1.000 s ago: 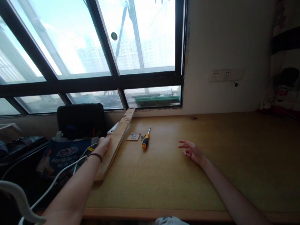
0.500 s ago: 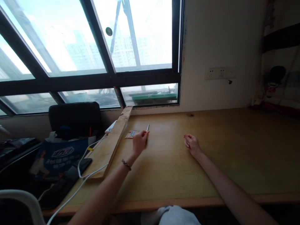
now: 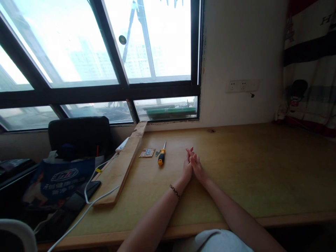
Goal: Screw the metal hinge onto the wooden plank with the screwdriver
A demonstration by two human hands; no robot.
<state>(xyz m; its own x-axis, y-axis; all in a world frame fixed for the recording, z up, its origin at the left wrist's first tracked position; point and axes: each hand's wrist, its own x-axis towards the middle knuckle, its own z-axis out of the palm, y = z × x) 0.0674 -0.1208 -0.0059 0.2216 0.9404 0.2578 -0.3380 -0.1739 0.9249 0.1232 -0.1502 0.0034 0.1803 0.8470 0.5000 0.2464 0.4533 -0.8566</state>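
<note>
My left hand [image 3: 186,169] and my right hand [image 3: 198,168] rest together over the middle of the table, fingers interlaced and closed on each other. No tool shows in either of them. Left of them lies a screwdriver [image 3: 161,158] with a yellow and black handle, its metal shaft pointing away from me. Beside its shaft sit several small dark screws [image 3: 157,153]. Further left is a small flat brownish board [image 3: 145,154] with a grey metal piece [image 3: 149,152] on it, whose exact kind I cannot make out.
A long wooden plank [image 3: 123,168] runs along the table's left side, with a white cable [image 3: 105,194] across it. Beyond it are a blue bag [image 3: 61,178] and a black chair [image 3: 80,136]. The window [image 3: 157,45] and wall sockets [image 3: 243,85] are behind the wooden table [image 3: 249,168].
My left hand has let go of the screwdriver, which now lies on the table. Both hands have moved together and clasped. The view has shifted slightly.
</note>
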